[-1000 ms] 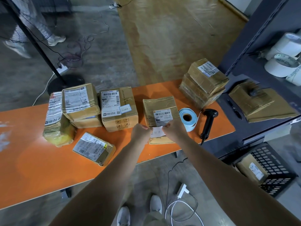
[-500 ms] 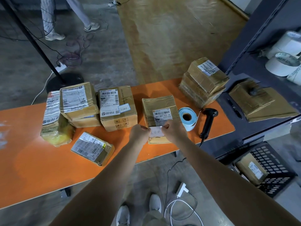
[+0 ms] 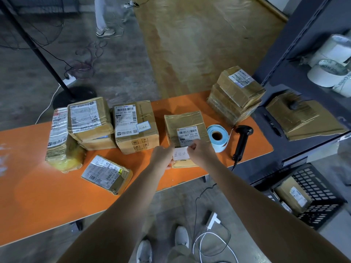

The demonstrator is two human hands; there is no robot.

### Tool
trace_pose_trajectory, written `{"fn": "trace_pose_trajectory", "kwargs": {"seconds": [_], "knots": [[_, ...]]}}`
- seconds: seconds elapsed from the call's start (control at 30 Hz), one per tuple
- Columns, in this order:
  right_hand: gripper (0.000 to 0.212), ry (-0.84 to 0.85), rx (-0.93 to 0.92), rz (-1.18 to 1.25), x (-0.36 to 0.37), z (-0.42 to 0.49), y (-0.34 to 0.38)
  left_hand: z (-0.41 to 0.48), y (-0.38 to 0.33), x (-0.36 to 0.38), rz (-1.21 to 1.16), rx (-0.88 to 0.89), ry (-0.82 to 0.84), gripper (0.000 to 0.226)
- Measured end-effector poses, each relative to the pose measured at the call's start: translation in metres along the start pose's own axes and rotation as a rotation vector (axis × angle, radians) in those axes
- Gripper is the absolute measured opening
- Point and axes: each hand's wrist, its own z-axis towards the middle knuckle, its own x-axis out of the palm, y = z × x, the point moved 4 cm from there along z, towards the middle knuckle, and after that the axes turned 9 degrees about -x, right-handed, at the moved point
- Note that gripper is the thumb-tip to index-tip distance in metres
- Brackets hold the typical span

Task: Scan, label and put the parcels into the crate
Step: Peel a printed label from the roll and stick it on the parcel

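Observation:
A brown taped parcel (image 3: 185, 126) with a barcode slip lies on the orange table (image 3: 34, 196). Over its near end my left hand (image 3: 162, 155) and my right hand (image 3: 201, 151) pinch the two ends of a small white handwritten label (image 3: 180, 153). A blue-backed label roll (image 3: 217, 137) and a black handheld scanner (image 3: 242, 141) lie to the right of it. The black plastic crate (image 3: 315, 198) stands on the floor at lower right and holds at least one parcel (image 3: 292, 196).
Several more parcels sit on the table's left half (image 3: 135, 126), one lies flat near the front edge (image 3: 107, 174), and a stack (image 3: 236, 93) stands at the far right. A dark shelf unit (image 3: 303, 73) holds flattened cardboard and tape rolls. Cables run over the floor. A person walks at the back.
The white label shows more fully between my hands, stretched over the parcel's near end. The person at the back has walked to the right.

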Motion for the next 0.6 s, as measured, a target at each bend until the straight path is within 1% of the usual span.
{"fn": "trace_pose_trajectory", "kwargs": {"seconds": [0.07, 0.13, 0.23, 0.3, 0.37, 0.47, 0.53, 0.6], "knots": [[0.022, -0.003, 0.022, 0.01, 0.0007, 0.0016, 0.0006, 0.0002, 0.0004, -0.0005, 0.007, 0.008, -0.009, 0.02], [0.025, -0.015, 0.035, 0.003, 0.0002, 0.0018, 0.0003, 0.0008, 0.0, -0.0007, 0.013, 0.015, -0.018, 0.018], [0.024, -0.034, 0.032, -0.039, -0.0011, 0.002, 0.0009, 0.0021, -0.0005, -0.0006, 0.04, 0.027, -0.03, 0.015], [0.021, -0.044, 0.033, -0.057, -0.0004, 0.0023, 0.0023, 0.0034, -0.0007, -0.0014, 0.074, 0.043, -0.046, 0.018], [0.022, -0.071, 0.054, -0.012, 0.0, 0.0017, 0.0018, 0.0049, -0.0007, -0.0021, 0.114, 0.063, -0.065, 0.021], [0.038, -0.106, 0.085, 0.127, -0.0035, 0.0001, -0.0008, 0.0059, 0.0002, -0.0024, 0.142, 0.082, -0.069, 0.023], [0.041, -0.094, 0.081, 0.139, -0.0048, 0.0, -0.0007, 0.0058, 0.0007, -0.0027, 0.132, 0.089, -0.06, 0.025], [0.039, -0.085, 0.081, 0.129, -0.0048, 0.0004, -0.0006, 0.0047, 0.0011, -0.0027, 0.107, 0.091, -0.041, 0.024]]}}
